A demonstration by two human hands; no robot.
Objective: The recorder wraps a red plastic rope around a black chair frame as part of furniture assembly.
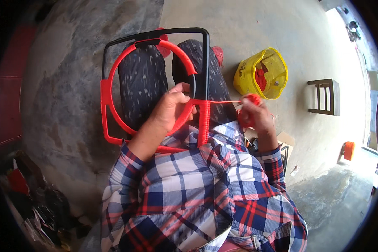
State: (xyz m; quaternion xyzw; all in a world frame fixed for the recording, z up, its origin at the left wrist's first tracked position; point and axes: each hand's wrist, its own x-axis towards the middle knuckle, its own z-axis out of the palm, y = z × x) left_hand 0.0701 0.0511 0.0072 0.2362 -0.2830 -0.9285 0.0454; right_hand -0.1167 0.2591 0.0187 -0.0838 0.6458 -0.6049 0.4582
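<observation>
A black metal frame (206, 54), rounded at its corners, rests across my lap with a ring (181, 54) fixed inside it. Red cord is wound over much of both; the frame's top and upper right side show bare black, as does a short stretch of the ring. My left hand (169, 108) is closed around the ring's right side, close to where a wrapped bar joins it to the frame. From that joint a red strand (224, 101) runs taut to the right. My right hand (257, 115) grips a bundle of red cord (252, 99) at the strand's other end.
Beyond my right hand, a yellow bin (244, 77) on the concrete floor has red cord inside. A small dark stool (335, 97) stands farther right, and an orange-red object (349, 150) sits below it. Dark mixed items (50, 206) are heaped at the lower left.
</observation>
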